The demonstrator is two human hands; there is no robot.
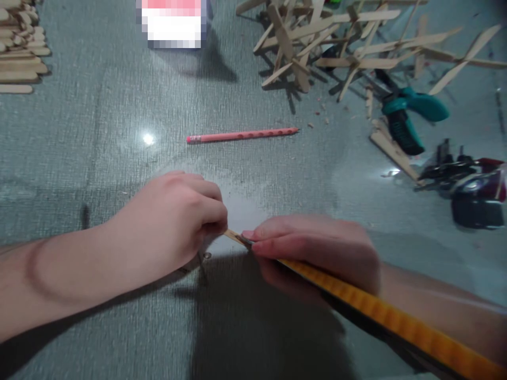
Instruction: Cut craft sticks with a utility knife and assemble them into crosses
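My left hand is closed with its fingers curled down, pinching a thin wooden craft stick. Only a short piece of the stick sticks out to the right of my fingertips. My right hand is wrapped round a long tool with a ridged orange and black handle, which runs toward the lower right corner. Its metal tip meets the end of the stick; my fingers hide most of the working end, so the kind of tool cannot be made out.
Ahead lies a pink pencil. Craft sticks are piled at the far left, and crossed stick assemblies stand at the back right. Teal-handled pliers and dark clips lie right. A blurred-out container stands at the back.
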